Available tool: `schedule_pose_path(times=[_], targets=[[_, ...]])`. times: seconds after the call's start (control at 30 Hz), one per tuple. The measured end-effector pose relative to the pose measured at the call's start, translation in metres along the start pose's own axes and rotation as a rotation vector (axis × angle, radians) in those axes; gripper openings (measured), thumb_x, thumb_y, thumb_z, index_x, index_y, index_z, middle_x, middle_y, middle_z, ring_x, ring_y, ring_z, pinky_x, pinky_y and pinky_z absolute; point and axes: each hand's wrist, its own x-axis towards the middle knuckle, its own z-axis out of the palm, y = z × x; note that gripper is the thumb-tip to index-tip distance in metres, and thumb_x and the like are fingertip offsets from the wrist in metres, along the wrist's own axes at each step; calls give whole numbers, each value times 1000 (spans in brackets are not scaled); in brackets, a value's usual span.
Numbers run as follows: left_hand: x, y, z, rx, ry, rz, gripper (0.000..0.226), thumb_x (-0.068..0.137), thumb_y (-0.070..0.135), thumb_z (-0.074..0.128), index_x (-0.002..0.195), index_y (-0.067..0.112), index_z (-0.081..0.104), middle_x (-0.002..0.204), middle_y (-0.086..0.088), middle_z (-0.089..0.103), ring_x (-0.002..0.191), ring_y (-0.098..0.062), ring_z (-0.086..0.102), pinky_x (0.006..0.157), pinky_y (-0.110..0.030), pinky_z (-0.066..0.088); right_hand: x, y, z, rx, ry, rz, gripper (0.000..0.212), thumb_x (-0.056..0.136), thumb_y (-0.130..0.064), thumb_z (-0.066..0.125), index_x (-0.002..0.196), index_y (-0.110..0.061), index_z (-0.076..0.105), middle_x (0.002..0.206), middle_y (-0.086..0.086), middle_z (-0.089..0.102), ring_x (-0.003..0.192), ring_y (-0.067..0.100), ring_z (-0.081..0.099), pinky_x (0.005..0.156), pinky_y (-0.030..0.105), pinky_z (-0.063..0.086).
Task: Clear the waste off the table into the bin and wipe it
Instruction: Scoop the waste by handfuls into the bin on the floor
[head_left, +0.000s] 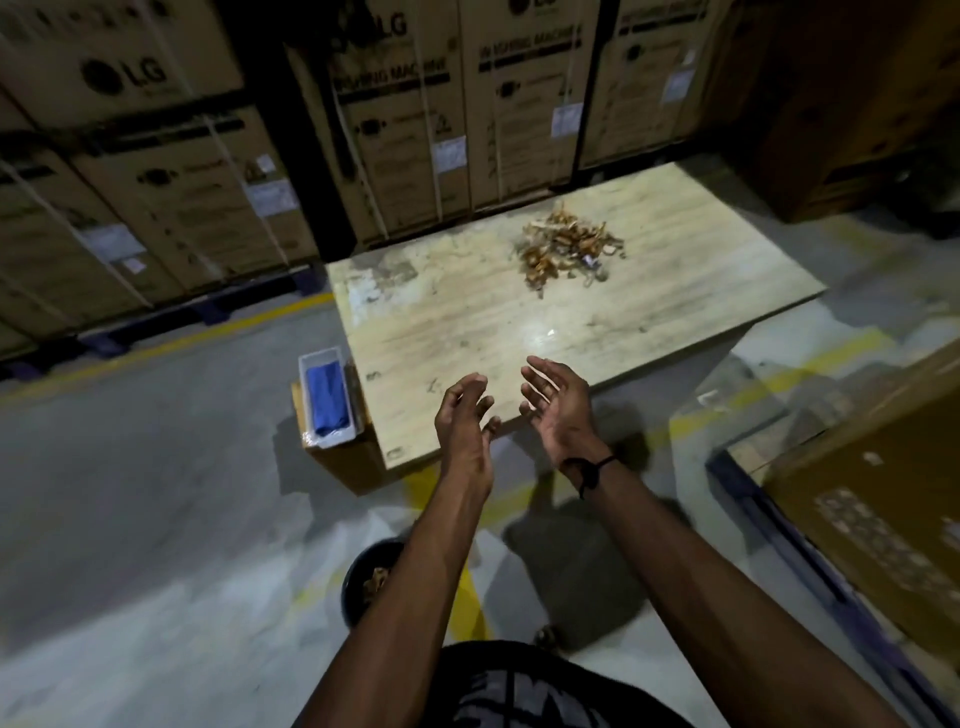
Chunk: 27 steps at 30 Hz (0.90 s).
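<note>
On table (519, 332), far side: waste pile (569, 248) uncleared, some scraps already in bin (371, 582) below, blue cloth (326, 397) unused in tray (311, 364), left hand (462, 421) and right hand (558, 405) empty, fingers loosely spread.

Both hands, the left hand (464, 415) and the right hand (558, 402), are hovering loosely spread and holding nothing over the near edge of the table (457, 322). Bare tabletop is lying between them and the waste (569, 248), which is sitting toward the far side. Stacked cartons (415, 119) are walling off the far edge. A tray (310, 364) with a blue cloth (326, 399) is standing just beside the left edge. The bin (363, 577) is sitting on the floor, partly hidden under the left forearm.
</note>
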Motion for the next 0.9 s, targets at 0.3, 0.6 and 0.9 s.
schedule_pose_path(times=[0.3, 0.6, 0.9], targets=[[67, -2, 108, 93, -12, 89, 7, 98, 17, 70, 95, 22, 69, 96, 8, 69, 86, -13, 60, 70, -28, 44, 80, -90, -33, -100, -2, -99, 32, 102, -35, 54, 123, -19, 72, 120, -3, 71, 110, 15, 63, 89, 32, 49], [199, -26, 205, 195, 38, 159, 5, 100, 16, 67, 99, 20, 68, 98, 2, 69, 85, -13, 61, 69, -30, 46, 231, -163, -46, -334, 16, -153, 25, 102, -29, 57, 120, -20, 72, 119, 0, 71, 105, 19, 63, 83, 35, 45], [313, -53, 255, 520, 187, 295, 19, 97, 14, 70, 115, 9, 68, 109, -5, 69, 92, -17, 64, 78, -29, 49, 345, -207, -81, -709, 145, -337, 32, 94, -28, 69, 125, -16, 71, 126, 2, 71, 118, 20, 64, 87, 24, 46]])
